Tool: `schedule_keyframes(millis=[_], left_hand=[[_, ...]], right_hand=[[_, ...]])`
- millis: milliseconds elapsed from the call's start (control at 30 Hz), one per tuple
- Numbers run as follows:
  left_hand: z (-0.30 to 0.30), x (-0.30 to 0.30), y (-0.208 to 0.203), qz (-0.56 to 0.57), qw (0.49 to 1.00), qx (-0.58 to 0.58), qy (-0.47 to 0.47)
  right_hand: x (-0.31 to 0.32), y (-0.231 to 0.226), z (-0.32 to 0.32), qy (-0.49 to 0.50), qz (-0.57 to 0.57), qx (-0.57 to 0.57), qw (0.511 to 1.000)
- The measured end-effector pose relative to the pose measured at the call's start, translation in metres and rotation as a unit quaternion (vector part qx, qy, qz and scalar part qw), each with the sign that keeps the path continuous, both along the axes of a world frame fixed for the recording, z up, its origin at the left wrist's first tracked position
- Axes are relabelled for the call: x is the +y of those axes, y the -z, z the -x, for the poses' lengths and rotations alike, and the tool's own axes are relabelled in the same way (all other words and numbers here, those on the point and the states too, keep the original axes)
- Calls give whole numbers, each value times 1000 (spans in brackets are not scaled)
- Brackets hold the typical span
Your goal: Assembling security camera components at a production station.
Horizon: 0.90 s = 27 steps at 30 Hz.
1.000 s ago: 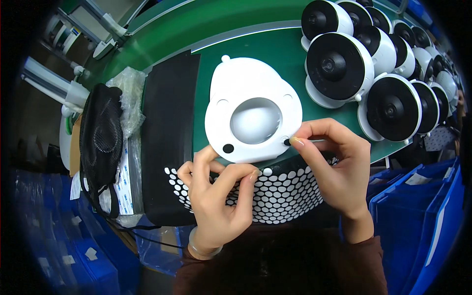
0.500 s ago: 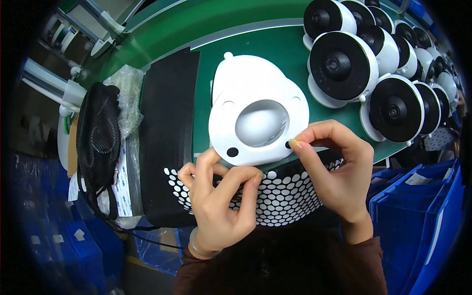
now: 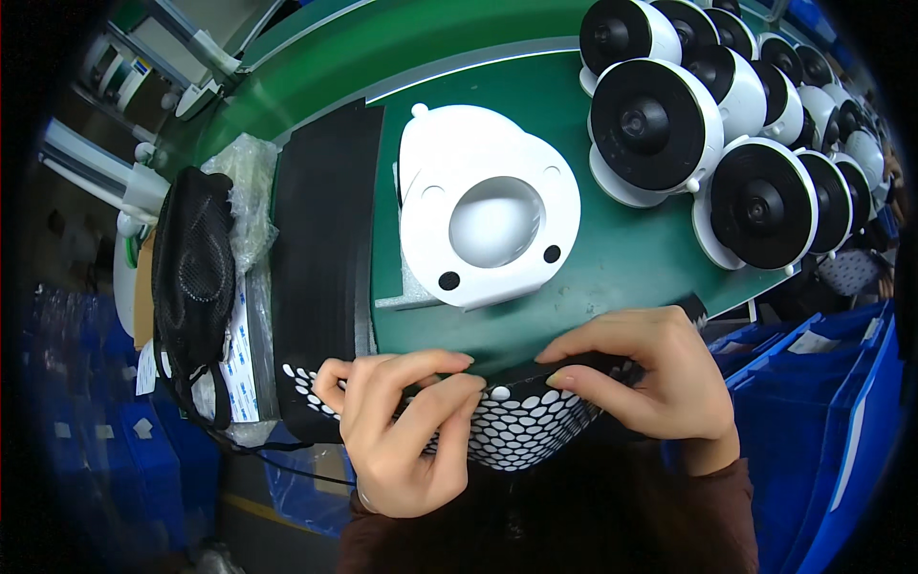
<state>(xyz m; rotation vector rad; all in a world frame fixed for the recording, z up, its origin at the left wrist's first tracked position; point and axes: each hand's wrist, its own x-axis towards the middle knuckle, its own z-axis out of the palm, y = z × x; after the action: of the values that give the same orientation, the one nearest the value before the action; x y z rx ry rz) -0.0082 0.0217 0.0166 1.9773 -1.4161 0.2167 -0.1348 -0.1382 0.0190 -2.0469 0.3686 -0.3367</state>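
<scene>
My left hand (image 3: pixel 406 421) pinches the upper edge of a bendy black sheet of round pads (image 3: pixel 521 430), which shows many white circles. My right hand (image 3: pixel 660 378) has its thumb and index finger at the same edge, further right, with the black border between them. Beyond both hands a white, rounded camera housing (image 3: pixel 430 234) rests on the green table, untouched. Its flat base has a large round opening and two small black discs, a left pad (image 3: pixel 448 281) and a right pad (image 3: pixel 552 253).
Several white cameras with black round fronts (image 3: pixel 655 124) crowd the right side of the table (image 3: pixel 459 335). A long black sheet (image 3: pixel 325 230) lies on the left, beside a black mesh pouch (image 3: pixel 196 258) and clear plastic wrap (image 3: pixel 251 191). Blue bins (image 3: pixel 803 411) stand lower right.
My right hand has let go of the right black disc, which stays on the white base, and moved down to the sheet. My left hand and the sheet have shifted down and left.
</scene>
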Motion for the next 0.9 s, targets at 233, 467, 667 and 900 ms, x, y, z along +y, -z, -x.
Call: schedule_keyframes(millis=[233, 467, 667, 900], left_hand=[[3, -13, -2, -23, 997, 36, 70], [7, -20, -2, -17, 996, 24, 89], [9, -23, -2, -21, 996, 5, 86], [10, -28, -1, -19, 997, 1, 80]], right_hand=[[-2, 1, 15, -13, 47, -14, 999], [12, 11, 10, 41, 187, -185, 964], [11, 11, 8, 57, 204, -183, 960], [13, 12, 7, 79, 217, -191, 954]])
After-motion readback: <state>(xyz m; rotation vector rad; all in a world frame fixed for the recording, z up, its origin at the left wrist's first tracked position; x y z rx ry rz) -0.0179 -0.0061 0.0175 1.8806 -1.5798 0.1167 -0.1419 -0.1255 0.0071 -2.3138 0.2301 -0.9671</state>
